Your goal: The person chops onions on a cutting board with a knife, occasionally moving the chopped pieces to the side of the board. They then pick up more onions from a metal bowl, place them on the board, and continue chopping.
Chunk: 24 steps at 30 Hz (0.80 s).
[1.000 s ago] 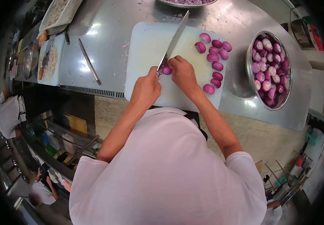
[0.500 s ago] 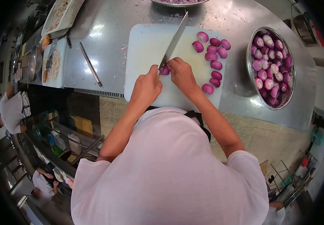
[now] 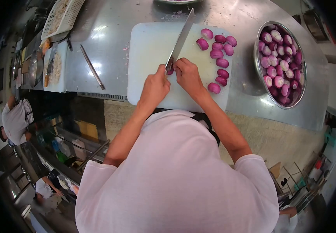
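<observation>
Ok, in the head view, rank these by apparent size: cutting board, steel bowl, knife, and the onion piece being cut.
1. cutting board
2. steel bowl, though lens distortion at the edge makes its size less certain
3. knife
4. onion piece, only partly visible

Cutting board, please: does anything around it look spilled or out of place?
Only small onion scraps lie strewn on the steel counter past the far edge of the board; the halved onions sit grouped on it.
</observation>
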Available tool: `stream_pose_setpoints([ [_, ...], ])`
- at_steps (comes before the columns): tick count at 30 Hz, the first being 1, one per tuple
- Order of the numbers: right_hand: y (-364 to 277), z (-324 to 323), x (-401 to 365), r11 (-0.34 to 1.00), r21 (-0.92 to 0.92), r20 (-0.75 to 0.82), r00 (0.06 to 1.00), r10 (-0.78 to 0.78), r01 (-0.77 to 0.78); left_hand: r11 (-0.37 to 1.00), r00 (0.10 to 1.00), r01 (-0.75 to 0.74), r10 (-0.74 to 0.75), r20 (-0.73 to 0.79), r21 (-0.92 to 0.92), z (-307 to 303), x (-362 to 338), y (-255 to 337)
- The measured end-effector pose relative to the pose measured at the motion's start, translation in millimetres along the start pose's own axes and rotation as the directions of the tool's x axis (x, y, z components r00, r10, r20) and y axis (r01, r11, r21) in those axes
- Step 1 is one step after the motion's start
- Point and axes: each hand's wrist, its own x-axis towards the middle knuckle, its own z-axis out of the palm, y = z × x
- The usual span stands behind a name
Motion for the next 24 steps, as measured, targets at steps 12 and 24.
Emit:
stream_pose_setpoints([
  [12,-38.3,34.3,-1.1,0.947,-0.318,0.206,0.971,0.118,-0.047,0.963,0.969,0.21,-0.228,-0.092,-0.17,-49.2,-17.5,-22.3],
  [24,-7.2,-106.4,37.5,0.966,-0.232,-0.202,0.977,0.064,-0.111,0.962,0.965,0.255,-0.26,-0.042,-0.094,-35.5,-23.9,-42.1],
])
